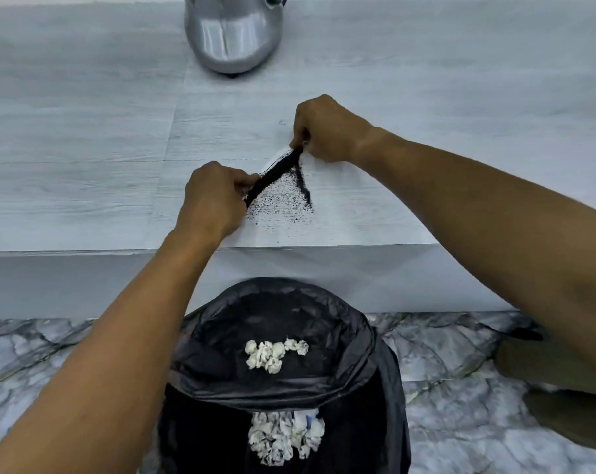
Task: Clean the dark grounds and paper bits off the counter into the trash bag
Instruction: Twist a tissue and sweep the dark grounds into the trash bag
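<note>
No readable brand, label or writing anywhere. Your left hand (211, 196) and right hand (325, 130) each pinch one end of a white paper strip (275, 164), fingers closed on it, strip stretched between them and angled low-left to high-right, its edge on the counter (84, 138). Dark grounds (282, 200) lie piled along the strip's near edge and scattered in a speckled fan toward the counter's front edge, with a thicker dark streak on the right side of the fan. A few specks sit further back, near your right hand.

Black trash bag (282, 336) stands open on the floor directly below the counter edge, under the grounds. Crumpled white paper bits (274, 354) are already inside; a second clump (284, 437) shows lower, cannot tell if it sits in the bag or on its outer fold.

Silver appliance base (233, 35) stands at the back of the counter, top cut off by the frame. Marble-pattern floor (50, 347) around the bag. Your forearms cover part of the counter front and floor. Dark shape at right edge, blurred, cannot identify.
</note>
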### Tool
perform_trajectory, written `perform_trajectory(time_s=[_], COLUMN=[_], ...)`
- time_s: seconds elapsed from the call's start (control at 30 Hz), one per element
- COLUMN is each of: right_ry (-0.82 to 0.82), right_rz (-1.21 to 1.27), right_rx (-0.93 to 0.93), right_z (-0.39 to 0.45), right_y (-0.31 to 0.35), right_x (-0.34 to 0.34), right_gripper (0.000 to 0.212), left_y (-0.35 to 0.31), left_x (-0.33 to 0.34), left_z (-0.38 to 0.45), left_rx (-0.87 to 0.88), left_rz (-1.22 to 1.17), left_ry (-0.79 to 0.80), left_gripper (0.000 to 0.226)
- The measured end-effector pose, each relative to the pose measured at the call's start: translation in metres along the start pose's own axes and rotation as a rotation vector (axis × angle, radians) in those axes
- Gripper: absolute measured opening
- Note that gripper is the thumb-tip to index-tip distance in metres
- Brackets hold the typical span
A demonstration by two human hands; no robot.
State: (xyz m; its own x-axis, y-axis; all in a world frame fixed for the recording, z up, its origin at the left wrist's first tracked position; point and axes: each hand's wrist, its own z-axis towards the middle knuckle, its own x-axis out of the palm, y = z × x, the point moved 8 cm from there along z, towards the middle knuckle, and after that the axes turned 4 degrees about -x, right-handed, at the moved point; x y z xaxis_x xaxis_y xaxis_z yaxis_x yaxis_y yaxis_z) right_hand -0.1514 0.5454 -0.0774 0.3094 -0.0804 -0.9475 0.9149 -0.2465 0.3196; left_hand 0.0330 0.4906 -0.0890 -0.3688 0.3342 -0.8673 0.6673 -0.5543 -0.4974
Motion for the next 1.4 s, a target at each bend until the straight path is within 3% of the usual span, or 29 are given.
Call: perform_trajectory(time_s=[0.27,0.53,0.73,0.83,1.1,1.4], right_ry=[-0.153,-0.16,-0.164,-0.159,0.049,0.018], right_rz=[0.061,0.041,0.012,-0.013,0.08,0.05], right_rx=[0.258,0.305,0.286,0.218,0.412,0.386], right_z=[-0.055,-0.092,-0.151,-0.194,-0.256,-0.262], right_y=[-0.004,0.027,0.069,0.101,0.103,0.106], right_x=[0.014,0.025,0.043,0.073,0.22,0.229], right_gripper=[0.038,0.032,0.039,0.036,0.039,0.039], left_y=[-0.002,0.008,0.025,0.054,0.133,0.143], left_x=[-0.007,-0.012,-0.019,0.001,0.124,0.128], left_z=[0.012,-0.009,-0.071,-0.12,-0.191,-0.197], left_rx=[0.213,0.272,0.409,0.411,0.369,0.405], left_rz=[0.112,0.106,0.076,0.065,0.123,0.038], left_ry=[0.103,0.188,0.196,0.186,0.348,0.327], left_gripper=[0.031,0.029,0.035,0.041,0.05,0.028])
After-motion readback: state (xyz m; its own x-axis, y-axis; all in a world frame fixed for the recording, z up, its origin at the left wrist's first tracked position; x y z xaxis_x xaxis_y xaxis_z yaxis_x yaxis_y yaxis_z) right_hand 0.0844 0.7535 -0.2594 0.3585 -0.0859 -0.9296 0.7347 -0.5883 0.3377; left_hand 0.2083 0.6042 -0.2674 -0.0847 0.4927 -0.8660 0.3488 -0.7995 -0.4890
